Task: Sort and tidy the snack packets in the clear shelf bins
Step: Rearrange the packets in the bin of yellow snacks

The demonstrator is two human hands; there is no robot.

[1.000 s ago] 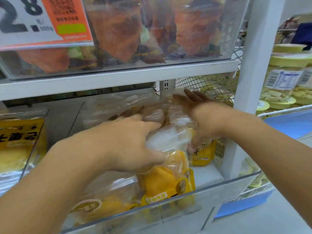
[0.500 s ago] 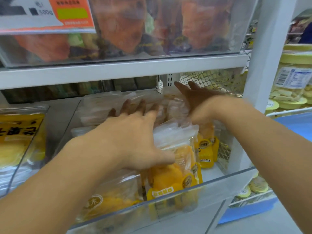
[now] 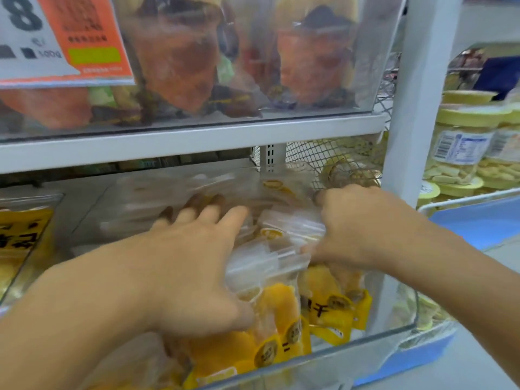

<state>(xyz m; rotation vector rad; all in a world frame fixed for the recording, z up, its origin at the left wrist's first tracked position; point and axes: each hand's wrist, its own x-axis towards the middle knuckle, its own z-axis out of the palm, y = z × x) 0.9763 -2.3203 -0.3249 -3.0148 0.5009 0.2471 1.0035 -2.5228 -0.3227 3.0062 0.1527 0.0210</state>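
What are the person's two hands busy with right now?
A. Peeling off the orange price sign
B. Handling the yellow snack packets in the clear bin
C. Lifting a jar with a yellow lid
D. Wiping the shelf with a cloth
B: the left hand lies spread over the yellow snack packets in the clear bin, and the right hand grips their clear tops.

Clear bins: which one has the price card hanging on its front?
The upper bin, holding the orange-brown packets. The white-and-orange price card hangs at its left front. The lower bin, where both hands work among yellow packets, shows none.
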